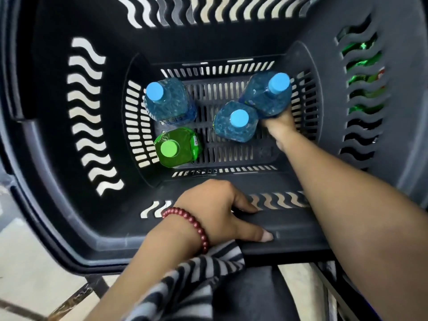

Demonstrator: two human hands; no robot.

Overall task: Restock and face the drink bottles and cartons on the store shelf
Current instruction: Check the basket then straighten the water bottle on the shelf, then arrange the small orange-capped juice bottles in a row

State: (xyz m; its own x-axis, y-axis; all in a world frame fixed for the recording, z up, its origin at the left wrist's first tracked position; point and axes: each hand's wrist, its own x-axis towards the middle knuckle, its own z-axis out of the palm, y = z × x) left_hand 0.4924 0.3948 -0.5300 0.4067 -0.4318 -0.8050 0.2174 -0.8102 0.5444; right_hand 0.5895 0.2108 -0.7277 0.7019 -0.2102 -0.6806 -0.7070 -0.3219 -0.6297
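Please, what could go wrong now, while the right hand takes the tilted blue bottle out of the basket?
1. The right hand holds the tilted blue plastic bottle with the blue cap low on its body, so the grip may slip.
2. That bottle touches the upright blue bottle in the middle, which may be knocked over.
3. The left hand rests on the dark plastic basket's rim; pressing could tip it.

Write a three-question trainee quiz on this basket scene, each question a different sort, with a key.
1. How many blue-capped blue plastic bottles stand in the black slotted plastic basket?
2. True or false: the left hand grips the green plastic bottle.
3. Which blue bottle does the right hand hold? A) far-left one B) middle one C) far-right one

Key: 1) three; 2) false, it rests on the basket's near rim; 3) C, at its base.
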